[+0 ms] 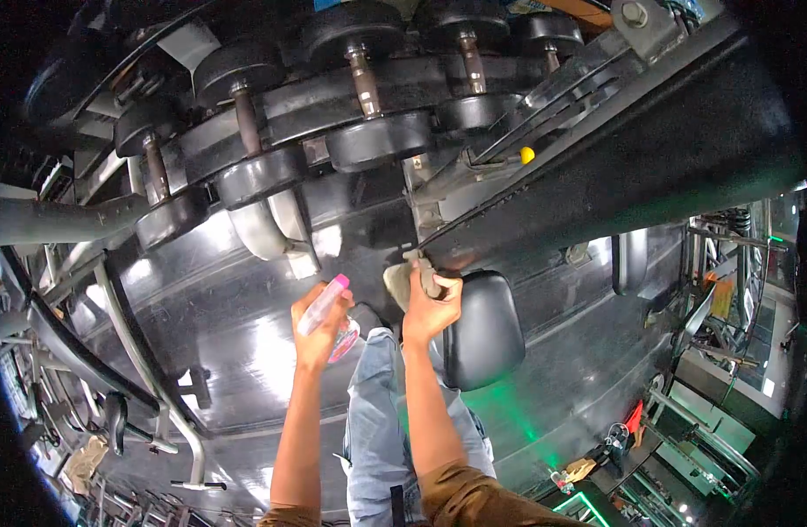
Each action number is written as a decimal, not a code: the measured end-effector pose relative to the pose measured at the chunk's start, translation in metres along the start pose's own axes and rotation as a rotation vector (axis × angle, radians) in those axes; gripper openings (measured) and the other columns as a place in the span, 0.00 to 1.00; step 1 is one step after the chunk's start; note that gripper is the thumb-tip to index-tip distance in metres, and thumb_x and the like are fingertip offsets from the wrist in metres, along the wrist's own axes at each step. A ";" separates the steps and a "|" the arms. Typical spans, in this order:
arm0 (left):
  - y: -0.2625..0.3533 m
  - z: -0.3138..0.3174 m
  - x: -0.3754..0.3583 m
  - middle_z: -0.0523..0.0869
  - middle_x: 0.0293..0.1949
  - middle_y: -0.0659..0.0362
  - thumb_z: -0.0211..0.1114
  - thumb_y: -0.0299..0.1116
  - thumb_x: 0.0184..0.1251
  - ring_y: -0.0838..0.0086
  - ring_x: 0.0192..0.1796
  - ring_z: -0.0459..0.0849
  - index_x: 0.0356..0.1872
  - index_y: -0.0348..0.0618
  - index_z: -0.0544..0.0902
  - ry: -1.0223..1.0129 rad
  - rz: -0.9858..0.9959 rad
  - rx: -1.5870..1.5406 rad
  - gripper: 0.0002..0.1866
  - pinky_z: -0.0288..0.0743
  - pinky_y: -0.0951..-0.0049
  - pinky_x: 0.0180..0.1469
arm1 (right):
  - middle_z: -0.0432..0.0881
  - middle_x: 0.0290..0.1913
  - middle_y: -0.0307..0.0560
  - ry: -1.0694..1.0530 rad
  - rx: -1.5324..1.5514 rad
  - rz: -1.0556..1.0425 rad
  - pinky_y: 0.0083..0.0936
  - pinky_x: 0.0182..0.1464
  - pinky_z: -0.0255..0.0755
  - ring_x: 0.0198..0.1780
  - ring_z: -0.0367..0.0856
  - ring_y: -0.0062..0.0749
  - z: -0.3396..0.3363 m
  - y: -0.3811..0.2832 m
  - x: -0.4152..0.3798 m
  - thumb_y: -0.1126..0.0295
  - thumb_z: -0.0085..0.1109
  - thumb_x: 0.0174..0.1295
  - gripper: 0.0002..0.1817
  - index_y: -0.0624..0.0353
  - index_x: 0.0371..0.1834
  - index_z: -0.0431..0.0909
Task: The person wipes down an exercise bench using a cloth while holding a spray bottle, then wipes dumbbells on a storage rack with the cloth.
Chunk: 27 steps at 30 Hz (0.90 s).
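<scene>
The person's left hand (318,338) is closed around a clear spray bottle (326,307) with a pink cap, held tilted with the cap end pointing up toward the machine; a pink patch of the bottle shows below the hand. The right hand (432,309) is clenched on a pale cloth (403,283), pressing it against the underside of a long black pad (632,176) that runs diagonally from the centre to the upper right. The two hands are near each other, not touching. Just beside the right hand, to its right, sits a smaller rounded black cushion (484,329). Below the hands one knee in blue jeans (377,413) is visible above the glossy black floor (245,351), which carries bright reflections and a green glow. Above, a rack holds a row of black dumbbells (368,88) with metal handles. A small yellow knob (527,155) sits on the frame next to the long pad. More gym machines stand at the left and right edges.
</scene>
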State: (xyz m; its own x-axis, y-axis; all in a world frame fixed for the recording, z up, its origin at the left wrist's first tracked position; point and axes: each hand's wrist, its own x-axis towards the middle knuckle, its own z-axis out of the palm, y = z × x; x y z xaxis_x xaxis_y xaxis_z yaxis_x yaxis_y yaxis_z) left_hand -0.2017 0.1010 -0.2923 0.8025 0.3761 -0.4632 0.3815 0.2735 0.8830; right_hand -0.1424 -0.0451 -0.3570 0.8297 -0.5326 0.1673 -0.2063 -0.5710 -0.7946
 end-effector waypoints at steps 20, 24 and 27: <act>0.004 0.036 -0.013 0.86 0.27 0.57 0.63 0.26 0.65 0.82 0.22 0.77 0.34 0.34 0.83 -0.031 -0.043 0.108 0.05 0.71 0.79 0.27 | 0.78 0.30 0.35 -0.267 0.170 -0.019 0.20 0.38 0.69 0.33 0.72 0.19 -0.060 0.009 0.049 0.78 0.81 0.43 0.19 0.60 0.33 0.77; 0.002 0.052 -0.020 0.86 0.28 0.57 0.63 0.25 0.65 0.82 0.23 0.78 0.34 0.34 0.83 -0.038 -0.066 0.084 0.04 0.71 0.79 0.27 | 0.82 0.30 0.41 -0.254 0.352 -0.011 0.23 0.38 0.72 0.32 0.76 0.24 -0.040 0.059 0.042 0.76 0.80 0.44 0.19 0.60 0.32 0.75; -0.002 0.060 -0.026 0.86 0.28 0.57 0.63 0.25 0.64 0.82 0.23 0.78 0.34 0.35 0.83 -0.063 -0.057 0.067 0.04 0.72 0.79 0.27 | 0.79 0.28 0.38 -0.397 0.309 0.109 0.22 0.38 0.72 0.32 0.73 0.20 -0.045 0.074 0.053 0.76 0.79 0.46 0.18 0.60 0.32 0.74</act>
State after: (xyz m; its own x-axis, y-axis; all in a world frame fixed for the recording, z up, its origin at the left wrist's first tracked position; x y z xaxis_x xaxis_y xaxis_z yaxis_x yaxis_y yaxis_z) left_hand -0.1959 0.0375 -0.2772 0.8051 0.3049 -0.5087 0.4554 0.2318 0.8596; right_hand -0.1371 -0.1439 -0.3810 0.9573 -0.2662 -0.1130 -0.1895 -0.2820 -0.9405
